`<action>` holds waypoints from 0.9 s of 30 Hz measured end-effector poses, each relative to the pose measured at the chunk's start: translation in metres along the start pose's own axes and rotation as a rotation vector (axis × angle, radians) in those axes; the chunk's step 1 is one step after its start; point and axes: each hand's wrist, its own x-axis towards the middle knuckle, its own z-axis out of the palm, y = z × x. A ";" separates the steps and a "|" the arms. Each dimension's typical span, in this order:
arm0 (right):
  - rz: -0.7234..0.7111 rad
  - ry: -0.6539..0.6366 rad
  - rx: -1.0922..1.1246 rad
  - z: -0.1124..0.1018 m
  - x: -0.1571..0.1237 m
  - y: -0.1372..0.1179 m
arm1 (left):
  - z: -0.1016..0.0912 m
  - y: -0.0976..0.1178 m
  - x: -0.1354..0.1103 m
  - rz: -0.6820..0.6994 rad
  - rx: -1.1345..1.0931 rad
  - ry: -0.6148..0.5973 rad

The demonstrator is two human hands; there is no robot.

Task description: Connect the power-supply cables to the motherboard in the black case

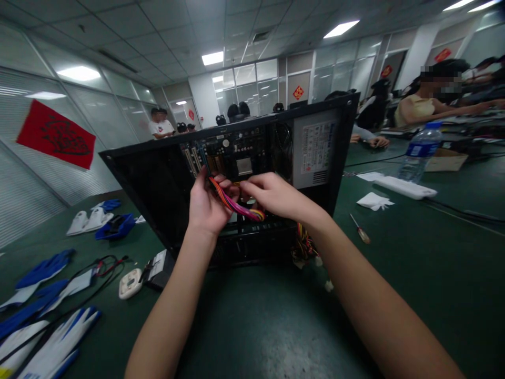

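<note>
While L hand (205,209) is closed round multicolored cable bundle (237,209), R hand (272,195) has fingertips together just beside; can't tell if clamped on anything. Bundle in front of open PC case (153,176), mobo (256,148) behind. PSU (313,155) upper R; screwdriver (361,233) on table (252,326), R of case.

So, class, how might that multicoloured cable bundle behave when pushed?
The cable bundle will probably flex rather than stay rigid, since it already bends in a curve. Its thin wires lie gathered together, so it may resist tight folding.
</note>
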 end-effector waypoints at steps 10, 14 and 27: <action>-0.058 -0.367 -0.437 0.006 -0.021 -0.024 | 0.019 -0.005 -0.031 0.067 0.026 -0.029; -0.047 -0.407 -0.650 0.010 -0.025 -0.028 | 0.014 -0.007 -0.027 0.035 0.004 -0.011; -0.076 -0.507 -0.324 -0.007 -0.032 -0.043 | 0.014 0.002 -0.030 0.077 -0.014 0.013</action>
